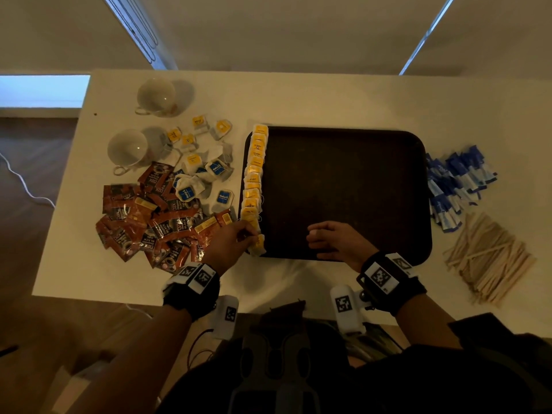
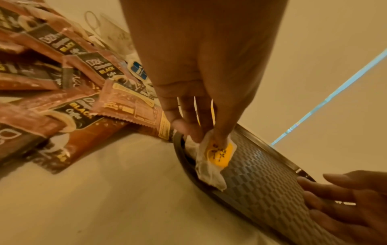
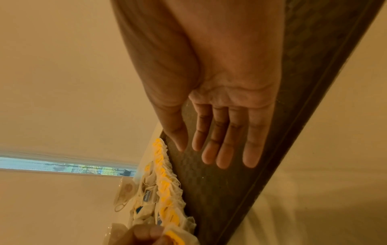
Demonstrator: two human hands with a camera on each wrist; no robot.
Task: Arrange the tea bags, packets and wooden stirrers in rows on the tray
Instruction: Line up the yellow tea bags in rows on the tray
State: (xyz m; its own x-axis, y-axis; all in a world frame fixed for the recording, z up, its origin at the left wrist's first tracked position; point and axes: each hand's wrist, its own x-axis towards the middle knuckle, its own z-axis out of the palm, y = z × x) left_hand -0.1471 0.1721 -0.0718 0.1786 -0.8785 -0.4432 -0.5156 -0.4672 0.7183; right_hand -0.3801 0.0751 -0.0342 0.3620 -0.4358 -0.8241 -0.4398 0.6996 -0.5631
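A dark brown tray (image 1: 343,186) lies mid-table. Along its left edge runs a row of yellow-tagged tea bags (image 1: 254,180). My left hand (image 1: 239,237) pinches the nearest yellow-tagged tea bag (image 2: 217,155) at the tray's near-left corner (image 2: 188,159). My right hand (image 1: 331,240) hovers flat over the tray's near part, fingers straight (image 3: 226,149), holding nothing. Loose tea bags with yellow and blue tags (image 1: 203,171) and brown coffee packets (image 1: 155,222) lie left of the tray. Blue packets (image 1: 457,183) and wooden stirrers (image 1: 487,258) lie to its right.
Two white cups (image 1: 131,150) (image 1: 158,97) lie on their sides at the table's far left. The white table (image 1: 298,97) ends at a near edge close to my body. A white cable (image 1: 21,180) runs on the floor to the left.
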